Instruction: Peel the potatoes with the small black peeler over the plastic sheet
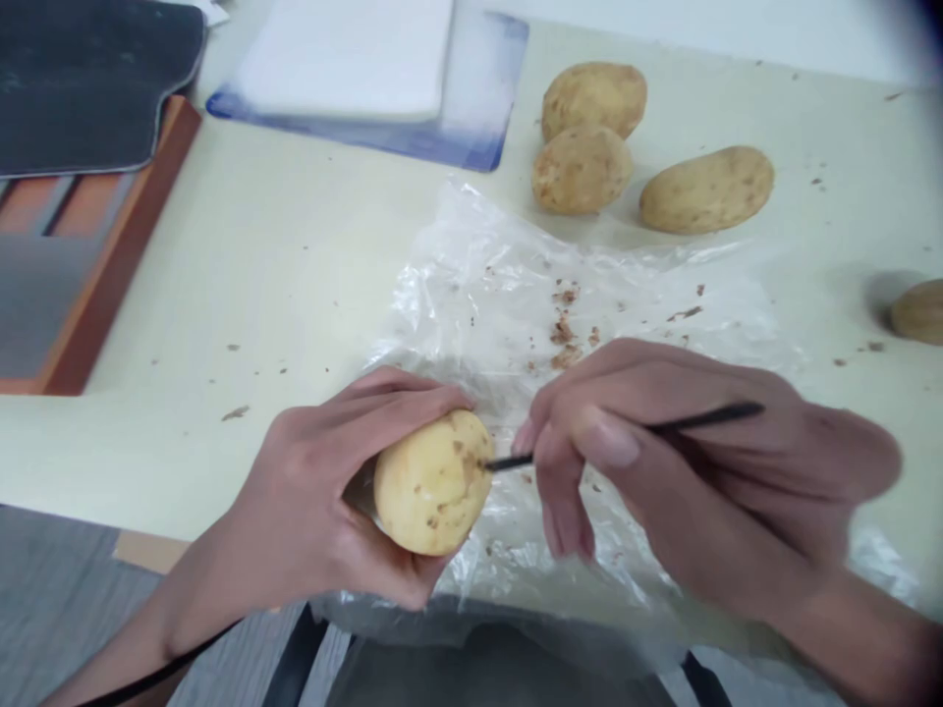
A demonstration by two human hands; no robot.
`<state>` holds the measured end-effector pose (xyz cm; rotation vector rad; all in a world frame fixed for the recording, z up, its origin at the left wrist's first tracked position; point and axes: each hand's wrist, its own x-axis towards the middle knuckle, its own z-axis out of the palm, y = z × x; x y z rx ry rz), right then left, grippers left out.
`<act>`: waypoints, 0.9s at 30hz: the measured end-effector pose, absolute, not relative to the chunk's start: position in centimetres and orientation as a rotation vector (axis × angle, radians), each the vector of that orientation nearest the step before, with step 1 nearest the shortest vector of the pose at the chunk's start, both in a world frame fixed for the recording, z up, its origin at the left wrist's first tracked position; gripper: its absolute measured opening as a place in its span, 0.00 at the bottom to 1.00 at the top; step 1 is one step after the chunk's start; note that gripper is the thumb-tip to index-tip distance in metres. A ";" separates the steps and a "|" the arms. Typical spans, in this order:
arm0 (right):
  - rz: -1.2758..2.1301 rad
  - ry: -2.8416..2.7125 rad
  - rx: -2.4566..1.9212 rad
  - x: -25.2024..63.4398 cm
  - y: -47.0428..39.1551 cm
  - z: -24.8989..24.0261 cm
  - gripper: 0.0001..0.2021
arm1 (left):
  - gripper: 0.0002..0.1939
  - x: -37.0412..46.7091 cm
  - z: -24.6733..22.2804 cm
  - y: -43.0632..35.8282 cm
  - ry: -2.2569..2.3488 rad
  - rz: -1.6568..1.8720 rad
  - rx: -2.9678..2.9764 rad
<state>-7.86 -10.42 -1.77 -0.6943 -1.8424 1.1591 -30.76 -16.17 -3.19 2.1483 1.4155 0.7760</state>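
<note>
Pale table [280, 265], couple potatoes [582, 169] around one o'clock. Left hand [316, 481] cupping another potato [433, 481], right hand [663, 471] pinching a black stick [714, 416] at its three o'clock edge.

Beyond the left hand [316, 481], passage lies open across the surface [284, 295], bounded outward by a wooden frame [122, 270], farther off by a blue-edged board [482, 128]. Beyond the right hand [693, 452], three potatoes [582, 172] obstruct. Between the hands, a held potato [431, 486] and thin black stick [510, 462] block passage.
</note>
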 end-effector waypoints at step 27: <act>1.455 -1.467 -0.526 -8.8 -10.5 -2.4 0.06 | 0.36 -30.6 -2.8 -16.1 1.374 0.779 2.140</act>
